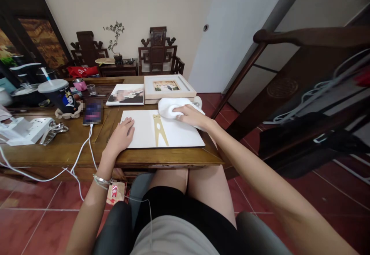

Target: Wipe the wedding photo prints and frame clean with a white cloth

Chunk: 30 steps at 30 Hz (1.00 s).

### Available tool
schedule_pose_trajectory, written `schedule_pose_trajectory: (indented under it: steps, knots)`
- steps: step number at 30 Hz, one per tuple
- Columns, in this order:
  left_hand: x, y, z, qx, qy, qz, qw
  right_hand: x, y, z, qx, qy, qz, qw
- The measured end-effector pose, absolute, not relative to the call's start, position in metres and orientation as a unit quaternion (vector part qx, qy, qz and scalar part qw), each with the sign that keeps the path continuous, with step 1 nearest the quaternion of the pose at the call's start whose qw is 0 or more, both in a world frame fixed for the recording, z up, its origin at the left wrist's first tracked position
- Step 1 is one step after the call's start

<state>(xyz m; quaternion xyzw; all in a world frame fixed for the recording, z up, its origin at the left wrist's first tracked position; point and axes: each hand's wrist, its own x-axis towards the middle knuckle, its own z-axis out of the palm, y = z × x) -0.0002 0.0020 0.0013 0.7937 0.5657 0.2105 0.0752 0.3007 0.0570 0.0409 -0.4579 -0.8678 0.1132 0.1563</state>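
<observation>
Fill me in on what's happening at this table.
A seated person rests the left hand flat on the left side of a white board, while the right hand holds a white cloth at its far right corner. A tan A-shaped piece lies on the board. Beyond it sits a framed picture.

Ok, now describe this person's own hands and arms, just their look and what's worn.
The left hand and right hand are both bare, with no gloves, and no sleeves show on the arms. A shiny, pale, silvery bracelet circles the left wrist; nothing shows on the right one. No rings can be made out.
</observation>
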Motion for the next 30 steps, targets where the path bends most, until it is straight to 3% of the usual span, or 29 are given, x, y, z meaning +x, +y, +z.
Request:
schedule_pose_trajectory:
  steps: [12,24,30]
  knots:
    - [0.002,0.001,0.000,0.796,0.564,0.211,0.061,0.331,-0.092,0.055,-0.398,-0.898,0.168,0.086]
    - [0.000,0.001,0.002,0.797,0.563,0.207,0.072,0.309,0.063,0.051,-0.499,-0.844,0.136,0.144]
    - [0.001,0.001,0.003,0.794,0.566,0.211,0.070,0.308,0.061,0.049,-0.490,-0.850,0.131,0.146]
